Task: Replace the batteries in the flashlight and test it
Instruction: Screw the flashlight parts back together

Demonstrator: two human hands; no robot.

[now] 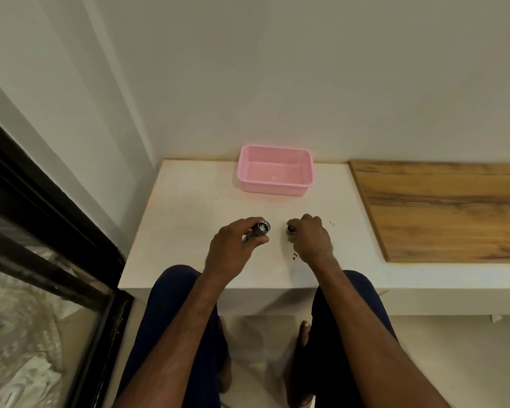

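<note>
Left hand (233, 248) grips the flashlight (262, 228), its end pointing right; right hand (311, 240) pinches the cap (291, 230) just beside it.

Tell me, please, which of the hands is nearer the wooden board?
Right. The right hand, pinching a small cap, lies left of the wooden board, apart from it; the left hand, gripping the flashlight, lies farther left.
</note>
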